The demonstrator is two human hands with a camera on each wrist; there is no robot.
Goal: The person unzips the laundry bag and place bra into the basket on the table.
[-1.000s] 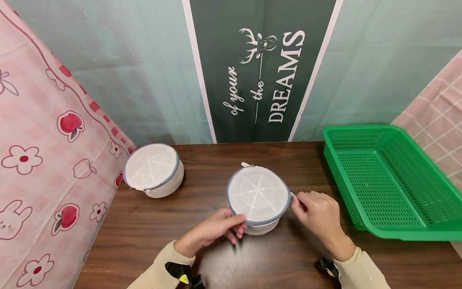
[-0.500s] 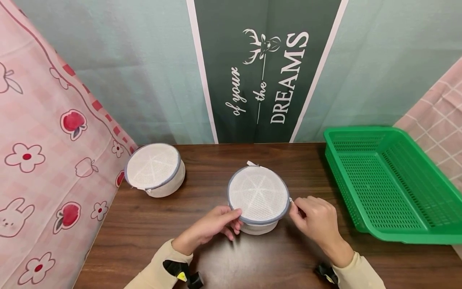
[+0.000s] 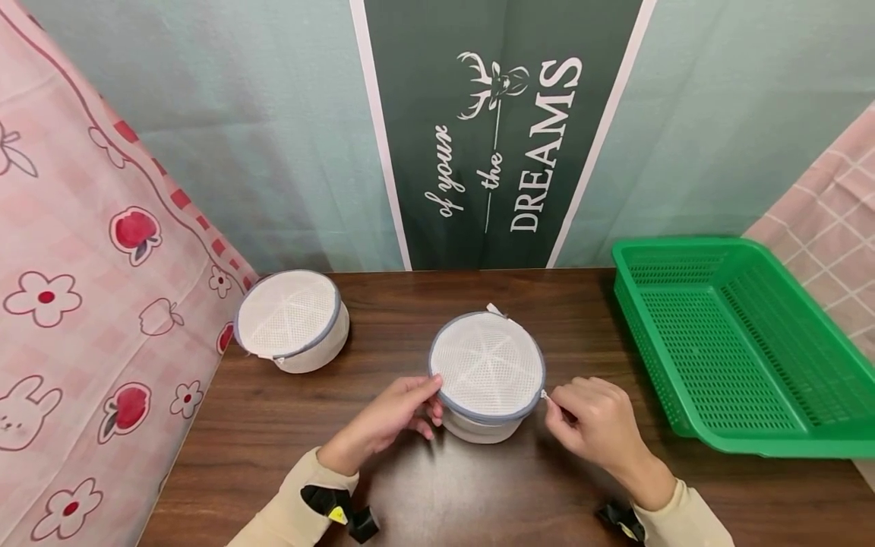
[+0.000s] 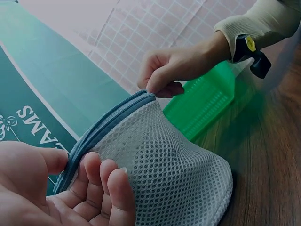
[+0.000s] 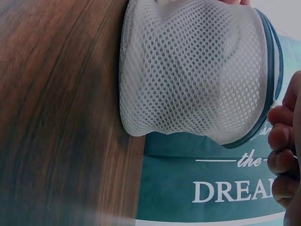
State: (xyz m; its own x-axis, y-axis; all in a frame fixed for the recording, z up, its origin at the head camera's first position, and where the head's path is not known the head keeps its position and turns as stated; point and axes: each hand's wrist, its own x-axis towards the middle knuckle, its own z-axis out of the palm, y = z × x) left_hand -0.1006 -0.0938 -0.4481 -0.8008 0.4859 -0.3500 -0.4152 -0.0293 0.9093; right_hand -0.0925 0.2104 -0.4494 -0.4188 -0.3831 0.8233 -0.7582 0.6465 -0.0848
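Note:
A round white mesh laundry bag (image 3: pixel 487 365) with a blue-grey zipped rim stands on the table in the middle of the head view. My left hand (image 3: pixel 393 416) pinches its rim at the near left, thumb on top and fingers beneath, as the left wrist view shows close up. At the right side of the rim, my right hand (image 3: pixel 593 425) pinches the small zipper pull (image 3: pixel 544 394) with thumb and curled fingers. The right wrist view has the bag's mesh side wall (image 5: pixel 188 70) upright, with the right fingers (image 5: pixel 282 136) at its rim.
A second mesh laundry bag (image 3: pixel 290 319) like it stands at the back left, by the pink printed cloth (image 3: pixel 123 304). On the right is a green plastic basket (image 3: pixel 690 395) with perforated walls. A green curtain (image 3: pixel 273 137) hangs behind the wooden table (image 3: pixel 273 433).
The bag has turned clockwise, its white tab shifting right along the far rim. My right hand has come slightly nearer with the zipper pull; my left hand has moved left with the rim.

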